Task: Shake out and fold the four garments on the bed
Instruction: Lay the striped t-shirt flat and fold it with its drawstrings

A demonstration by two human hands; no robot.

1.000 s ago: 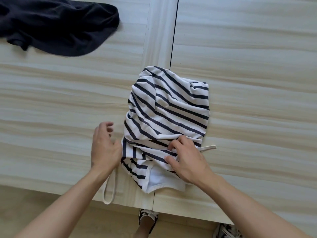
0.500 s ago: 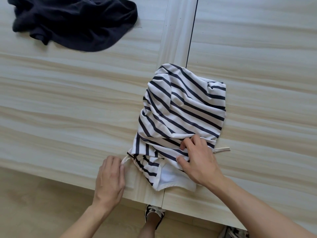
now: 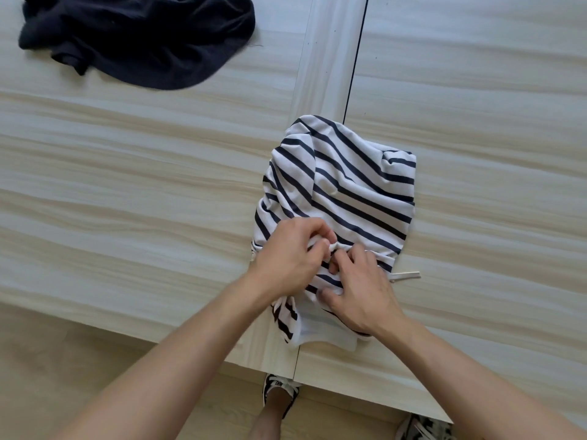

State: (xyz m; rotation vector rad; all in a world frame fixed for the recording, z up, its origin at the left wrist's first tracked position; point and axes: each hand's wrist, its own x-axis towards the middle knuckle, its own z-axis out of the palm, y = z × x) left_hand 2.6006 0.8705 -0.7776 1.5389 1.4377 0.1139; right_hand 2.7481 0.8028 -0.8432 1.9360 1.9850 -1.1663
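Garments in view number two: one striped top (image 3: 349, 198) and one dark garment (image 3: 139, 36), both on the bed (image 3: 127, 185). Striped top lies part-folded under both hands, its far half stretching away beyond the fingers. Left hand (image 3: 286, 258) pinches a bunched fold of the top with curled fingers; right hand (image 3: 359, 290), just beside it and touching, presses on the cloth with thumb spread. Dark garment lies crumpled far beyond the left hand. Two shoes (image 3: 281, 392) show below the bed's near edge.
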